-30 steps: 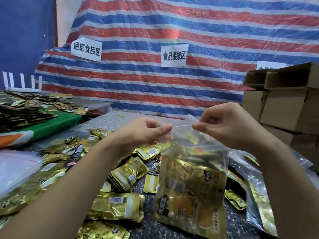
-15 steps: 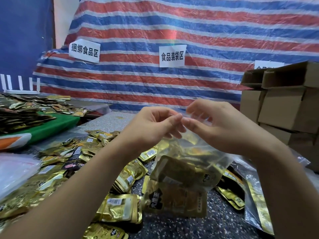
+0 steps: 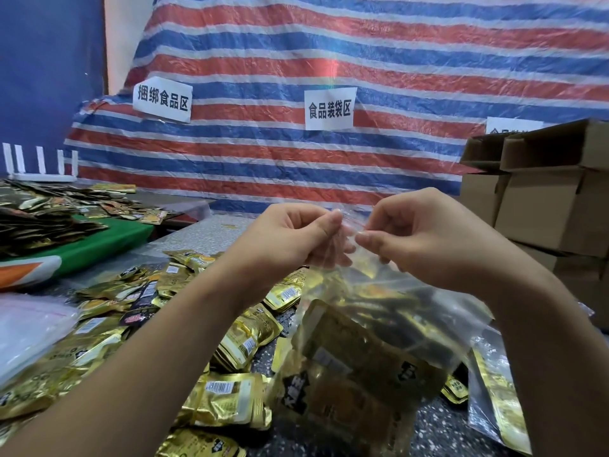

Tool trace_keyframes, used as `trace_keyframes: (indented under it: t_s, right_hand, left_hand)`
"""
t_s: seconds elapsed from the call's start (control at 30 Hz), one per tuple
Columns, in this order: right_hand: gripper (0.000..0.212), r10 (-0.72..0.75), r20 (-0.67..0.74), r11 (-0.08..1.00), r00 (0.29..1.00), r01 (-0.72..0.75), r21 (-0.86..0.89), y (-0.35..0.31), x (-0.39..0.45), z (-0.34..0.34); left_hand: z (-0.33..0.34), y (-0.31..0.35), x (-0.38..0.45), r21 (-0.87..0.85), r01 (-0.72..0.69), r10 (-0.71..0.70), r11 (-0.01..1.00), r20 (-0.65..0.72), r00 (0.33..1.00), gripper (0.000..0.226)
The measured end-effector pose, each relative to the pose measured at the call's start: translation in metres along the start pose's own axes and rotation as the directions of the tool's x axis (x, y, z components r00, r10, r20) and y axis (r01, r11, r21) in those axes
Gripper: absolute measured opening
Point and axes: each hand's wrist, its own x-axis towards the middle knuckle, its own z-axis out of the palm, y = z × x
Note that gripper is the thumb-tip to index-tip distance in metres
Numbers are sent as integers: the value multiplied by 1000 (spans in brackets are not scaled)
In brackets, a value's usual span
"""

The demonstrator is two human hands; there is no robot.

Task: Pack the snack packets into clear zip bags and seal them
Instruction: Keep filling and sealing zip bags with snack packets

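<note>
The left hand [image 3: 290,239] and right hand [image 3: 425,239] each pinch the top edge of the zip bag [image 3: 372,344], which hangs directly below them, above the table [image 3: 461,437]. The seal runs horizontally between the near-touching fingertips, both hands equally close.

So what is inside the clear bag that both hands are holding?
Inside the clear zip bag lie gold snack packets, one with a black label. The bag blurs them, so their number cannot be told.

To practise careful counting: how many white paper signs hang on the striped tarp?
3: left sign, middle sign, and a right sign partly hidden by cardboard boxes.
</note>
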Motion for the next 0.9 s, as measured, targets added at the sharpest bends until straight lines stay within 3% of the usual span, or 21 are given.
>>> trace_keyframes:
  t_s: [0.3,0.43,0.9]
  right_hand:
    - [25,30,9,999,1000,-30,31,-3,-1,-4]
    - [24,35,4,999,999,-35,25,-4,-1,-6]
    - [18,41,-6,997,999,-40,70,-8,-2,-2]
  left_hand:
    - [4,11,-3,13,1,-2,1000,44,999,35]
    - [6,12,-3,48,11,-10,999,-13,1000,29]
    - [12,10,-2,194,-122,140,973,-84,987,20]
